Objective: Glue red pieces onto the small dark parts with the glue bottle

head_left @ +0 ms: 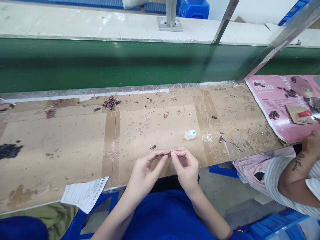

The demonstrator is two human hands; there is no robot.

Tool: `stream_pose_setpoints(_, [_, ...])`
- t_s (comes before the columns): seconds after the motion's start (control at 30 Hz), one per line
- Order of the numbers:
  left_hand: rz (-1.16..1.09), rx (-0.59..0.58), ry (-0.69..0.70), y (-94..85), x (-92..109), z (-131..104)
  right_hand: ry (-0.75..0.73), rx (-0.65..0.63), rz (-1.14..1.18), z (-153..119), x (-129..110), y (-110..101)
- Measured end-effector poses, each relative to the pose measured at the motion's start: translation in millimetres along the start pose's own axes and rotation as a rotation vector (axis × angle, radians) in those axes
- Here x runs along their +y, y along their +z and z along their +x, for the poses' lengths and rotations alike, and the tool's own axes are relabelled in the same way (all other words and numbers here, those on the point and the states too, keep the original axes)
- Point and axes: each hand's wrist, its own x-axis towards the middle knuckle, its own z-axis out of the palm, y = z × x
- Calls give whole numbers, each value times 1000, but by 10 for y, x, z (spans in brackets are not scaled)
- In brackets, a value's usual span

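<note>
My left hand (149,167) and my right hand (184,165) meet above the near edge of the cardboard-covered bench (145,128). Pinched between their fingertips is a tiny red and dark part (169,154), mostly hidden by the fingers. Its exact kind is too small to make out. Just beyond my left hand lies a small black part (153,147). A small white bottle with a blue tip (190,134) rests on its side past my right hand. Farther back are a few small red parts (166,115) and a pile of red and black parts (111,102).
A heap of black parts (10,150) lies at far left. A paper sheet (85,194) overhangs the front edge. Behind the bench runs a green belt (120,65), with a metal post (226,21) beyond. At right, a co-worker's arm (297,166) rests near a pink poster (265,106).
</note>
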Motion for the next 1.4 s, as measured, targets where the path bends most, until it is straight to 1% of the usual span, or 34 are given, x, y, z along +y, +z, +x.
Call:
stream_pose_setpoints(0.1, [6, -8, 0, -16, 7, -3, -69, 16, -92, -33, -10, 23])
stream_pose_setpoints(0.33, [20, 1, 8, -45, 52, 5, -320, 57, -332, -39, -22, 49])
stream_pose_setpoints(0.43, [7, 5, 2, -40, 48, -7, -382, 64, -386, -28, -33, 47])
stream_pose_setpoints(0.5, [8, 9, -3, -29, 38, -14, -397, 68, -393, -26, -39, 45])
stream_pose_setpoints(0.57, [16, 20, -3, -16, 27, -17, -382, 64, -366, -32, -44, 42])
stream_pose_setpoints(0.63, [19, 34, -2, -4, 21, -15, -325, 53, -303, -41, -48, 33])
stream_pose_setpoints(0.7, [19, 37, -1, 4, 21, -9, -221, 25, -202, -44, -50, 15])
stream_pose_setpoints(0.8, [29, 22, -4, 5, 23, 0, -35, -58, -22, -26, -44, -28])
stream_pose_setpoints(0.9, [44, 5, -1, 0, 10, 12, 90, -138, 52, 14, -37, -80])
stream_pose_setpoints(0.97, [49, -10, 7, 0, -9, 26, 86, -160, 6, 41, -40, -114])
stream_pose_setpoints(1.1, [43, -29, 25, 22, -43, 57, -10, -191, -136, 78, -58, -167])
stream_pose_setpoints(1.2, [16, -35, 29, 50, -54, 53, 17, -187, -125, 92, -58, -177])
stream_pose_setpoints(1.27, [7, -60, 25, 57, -58, 39, 37, -172, -106, 94, -55, -172])
stream_pose_setpoints(1.33, [40, -95, 31, 37, -62, 42, 41, -157, -110, 92, -50, -183])
stream_pose_setpoints(1.4, [129, -110, 61, -25, -74, 96, 39, -124, -137, 95, -34, -244])
